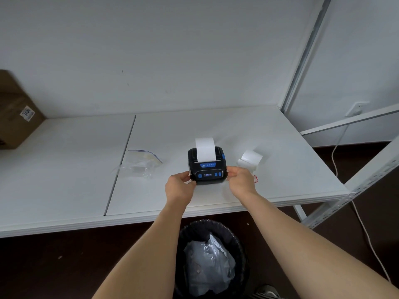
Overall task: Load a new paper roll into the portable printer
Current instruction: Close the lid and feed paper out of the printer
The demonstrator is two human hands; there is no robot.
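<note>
Printer [206,167], black with blue buttons and a small lit display on its front panel, sits on the white desk [64,190] near the front edge, right of the seam that divides the desk top. A strip of white paper [205,151] rises out of its top slot and curls up and back over the lid. Both hands are on the printer's lower front corners: the left hand [178,186] grips the left side with its thumb and fingers curled onto the casing, and the right hand [241,180] grips the right side in the same way, fingertips pinching the edge. Just beside the printer on its right, partly behind the right hand, a white paper roll [250,159] lies on the desk with a loose tail of paper trailing from it. A small red-edged label [255,179] shows on the desk close to the right wrist. Left of the printer, well apart from it, lies a clear zip bag [140,164] with a blue seal line, resting across the seam. A brown cardboard box [15,117] with a white sticker stands at the far left against the wall. Below the desk edge, between the forearms, a black bin [212,257] holds crumpled plastic. White shelf framing [345,203] stands at the right, with a white cable [336,154] hanging behind it.
</note>
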